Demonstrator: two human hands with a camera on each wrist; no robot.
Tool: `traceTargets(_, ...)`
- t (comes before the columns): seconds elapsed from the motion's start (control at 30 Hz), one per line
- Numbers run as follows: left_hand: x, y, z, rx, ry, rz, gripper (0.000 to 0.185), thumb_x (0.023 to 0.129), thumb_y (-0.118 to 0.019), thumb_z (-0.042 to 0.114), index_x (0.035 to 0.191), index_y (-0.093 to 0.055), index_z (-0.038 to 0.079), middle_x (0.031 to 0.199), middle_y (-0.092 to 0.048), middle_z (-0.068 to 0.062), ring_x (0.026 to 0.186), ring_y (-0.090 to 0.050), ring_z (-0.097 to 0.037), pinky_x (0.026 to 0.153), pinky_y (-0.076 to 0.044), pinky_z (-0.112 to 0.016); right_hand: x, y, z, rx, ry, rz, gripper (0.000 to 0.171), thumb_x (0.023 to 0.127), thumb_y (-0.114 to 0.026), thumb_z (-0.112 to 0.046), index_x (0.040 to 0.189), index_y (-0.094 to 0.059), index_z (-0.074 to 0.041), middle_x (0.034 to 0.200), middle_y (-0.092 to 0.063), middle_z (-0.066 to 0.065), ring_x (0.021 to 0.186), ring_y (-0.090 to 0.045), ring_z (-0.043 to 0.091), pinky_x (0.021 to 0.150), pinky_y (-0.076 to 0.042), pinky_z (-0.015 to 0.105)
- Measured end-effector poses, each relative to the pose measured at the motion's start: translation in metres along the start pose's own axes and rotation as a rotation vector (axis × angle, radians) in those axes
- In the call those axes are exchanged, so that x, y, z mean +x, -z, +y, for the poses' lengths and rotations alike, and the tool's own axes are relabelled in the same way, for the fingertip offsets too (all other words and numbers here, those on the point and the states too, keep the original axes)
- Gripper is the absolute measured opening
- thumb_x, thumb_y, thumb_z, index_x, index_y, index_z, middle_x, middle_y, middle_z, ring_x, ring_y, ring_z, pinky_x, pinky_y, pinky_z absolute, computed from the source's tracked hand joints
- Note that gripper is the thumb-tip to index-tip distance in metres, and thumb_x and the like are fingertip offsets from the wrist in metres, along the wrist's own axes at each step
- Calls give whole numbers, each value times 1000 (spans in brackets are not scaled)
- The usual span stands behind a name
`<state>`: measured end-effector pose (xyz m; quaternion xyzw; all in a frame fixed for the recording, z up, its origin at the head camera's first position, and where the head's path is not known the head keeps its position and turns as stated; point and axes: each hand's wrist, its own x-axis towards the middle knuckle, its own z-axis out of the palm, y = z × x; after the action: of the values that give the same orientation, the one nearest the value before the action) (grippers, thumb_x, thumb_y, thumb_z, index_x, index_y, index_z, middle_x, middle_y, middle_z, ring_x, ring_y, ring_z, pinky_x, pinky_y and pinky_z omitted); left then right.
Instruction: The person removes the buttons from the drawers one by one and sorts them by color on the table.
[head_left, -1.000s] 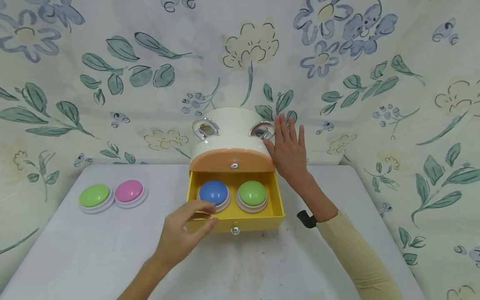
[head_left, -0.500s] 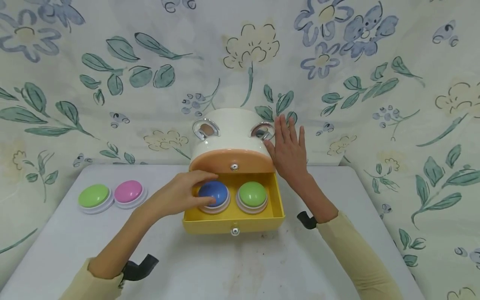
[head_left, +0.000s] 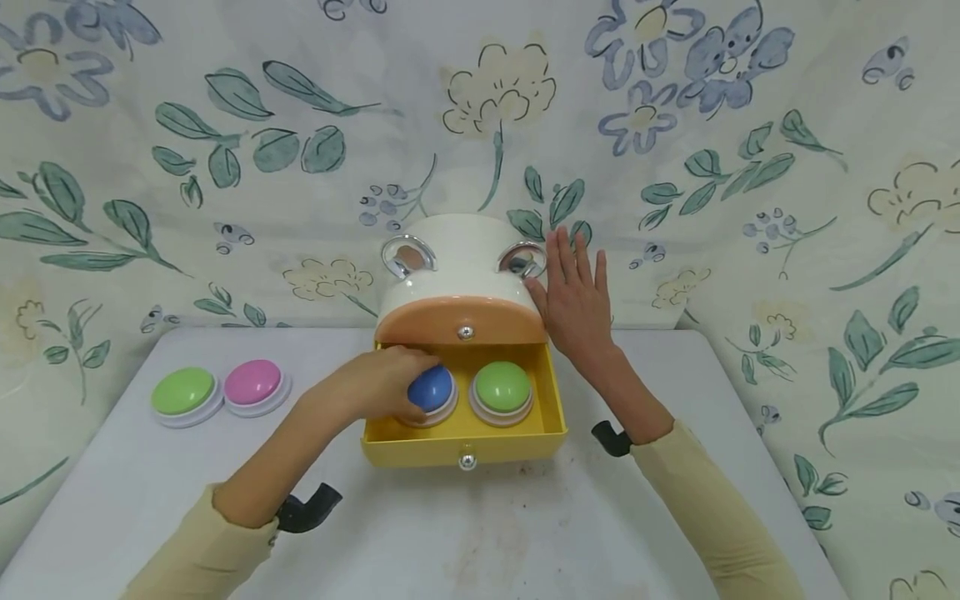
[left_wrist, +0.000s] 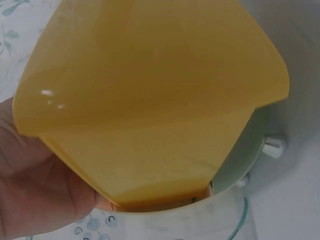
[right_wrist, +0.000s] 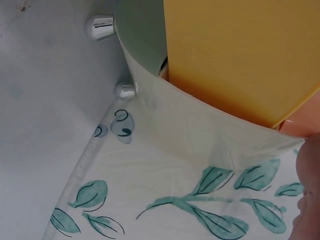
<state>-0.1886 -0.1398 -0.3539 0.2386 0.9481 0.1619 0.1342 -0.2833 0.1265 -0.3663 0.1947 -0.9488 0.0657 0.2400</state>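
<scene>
Tabletop drawer (head_left: 465, 433) (mouth toward wearer)

Cabinet (head_left: 461, 275) at the table's (head_left: 480, 533) rear centre, drawer (head_left: 465, 446) pulled out in front — two buttons (head_left: 504, 387) inside, side by side. Two more buttons (head_left: 217, 390) on the table, well left.

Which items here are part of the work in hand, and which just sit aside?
In hand: blue button gripped by left hand; yellow drawer; cabinet steadied by right hand.
Aside: green button in drawer; green button and pink button on table.
</scene>
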Motion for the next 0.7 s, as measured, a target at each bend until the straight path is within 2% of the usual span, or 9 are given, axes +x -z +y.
traceTargets(0.13,0,-3,3,77,5,14,66,78,-87,18,136,-59,4,128,-62,-12,113,-58,-31,99,-51,-51,0,0,0,3,3,4,69,107,-43,-39,158,-17,0,164,-15,15,151,-10,33,121,4,50)
traceTargets(0.23,-1,-3,4,84,8,27,65,78,-87,18,136,-60,5,131,-61,-13,116,-57,-32,100,-50,-52,0,0,0,-2,-1,-1,69,107,-43,-39,158,-16,0,164,-14,15,151,-10,33,121,7,49)
traceTargets(0.5,-8,5,4,0,-25,53,67,80,-86,30,137,-60,6,134,-57,-15,118,-55,-33,97,-52,-52,0,1,-1,-6,-10,-15,69,107,-42,-39,158,-15,-1,165,-12,14,151,-8,32,120,10,47)
traceTargets(0.7,-22,16,4,-76,-72,96,69,81,-83,36,139,-59,7,136,-52,-15,117,-54,-33,94,-54,-50,0,1,-2,-10,-4,-13,69,108,-42,-39,158,-14,-1,165,-12,14,151,-8,33,120,11,47)
